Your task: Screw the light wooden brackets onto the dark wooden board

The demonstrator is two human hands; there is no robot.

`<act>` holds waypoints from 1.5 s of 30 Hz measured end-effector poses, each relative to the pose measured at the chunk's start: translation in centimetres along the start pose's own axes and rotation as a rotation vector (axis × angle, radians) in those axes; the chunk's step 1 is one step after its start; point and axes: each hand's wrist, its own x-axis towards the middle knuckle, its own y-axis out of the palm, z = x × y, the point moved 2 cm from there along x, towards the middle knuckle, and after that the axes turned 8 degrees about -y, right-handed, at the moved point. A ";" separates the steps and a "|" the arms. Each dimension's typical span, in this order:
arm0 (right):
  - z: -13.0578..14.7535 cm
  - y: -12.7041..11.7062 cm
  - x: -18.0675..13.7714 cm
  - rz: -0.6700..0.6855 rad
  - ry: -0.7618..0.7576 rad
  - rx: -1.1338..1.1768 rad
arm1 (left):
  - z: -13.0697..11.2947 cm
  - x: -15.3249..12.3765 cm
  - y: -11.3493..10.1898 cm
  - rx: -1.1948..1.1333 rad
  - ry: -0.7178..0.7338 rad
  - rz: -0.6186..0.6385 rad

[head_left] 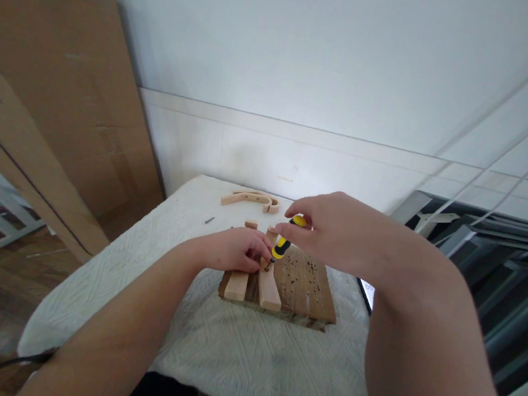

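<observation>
My right hand point(333, 229) grips a yellow and black screwdriver point(282, 246) from above, its tip pointing down at a pale wooden strip point(269, 285). My left hand point(235, 250) is closed in a pinch at the top of that strip, right beside the screwdriver tip; what it pinches is too small to make out. A second pale strip point(236, 284) lies to the left of the first. Both strips rest on a dark wooden board point(306, 286) peppered with small holes.
The board lies on a table covered with a white textured cloth point(241, 353). Curved wooden pieces point(252, 199) and a small screw point(210, 220) lie near the far edge. Cardboard panels point(59, 75) lean at the left. Metal frames point(494, 252) stand at the right.
</observation>
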 end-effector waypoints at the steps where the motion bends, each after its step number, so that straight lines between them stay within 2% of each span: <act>1: 0.1 -0.1 -0.2 0.000 -0.022 0.023 | 0.0 0.0 0.0 0.004 -0.001 -0.001; 5: 0.2 -0.3 -0.4 0.023 -0.062 0.019 | -0.2 -0.1 -0.1 -0.007 0.012 -0.010; 8: -0.4 -0.1 0.1 0.046 0.033 -0.076 | -0.2 -0.1 -0.1 -0.027 -0.001 -0.008; 12: -0.8 0.2 0.6 0.013 0.123 -0.118 | 0.1 -0.1 -0.1 -0.014 -0.028 -0.002; 19: 0.0 0.4 0.5 -0.044 -0.016 0.024 | -0.3 -0.2 -0.2 0.021 -0.026 0.022; 23: 0.3 0.1 0.2 -0.015 -0.086 0.074 | -0.3 -0.3 -0.2 0.010 0.004 0.023; 27: 0.0 -0.2 0.3 0.037 0.005 -0.051 | -0.1 -0.2 -0.2 -0.017 0.002 0.012; 31: 0.1 0.1 0.7 -0.042 0.100 -0.135 | -0.3 -0.2 -0.2 0.004 -0.028 0.031; 40: 0.6 0.4 1.0 -0.090 -0.045 -0.029 | -0.3 -0.2 -0.1 -0.011 0.062 0.007; 45: 0.0 0.6 0.5 -0.009 -0.079 -0.128 | -0.2 -0.2 -0.2 -0.013 -0.002 -0.004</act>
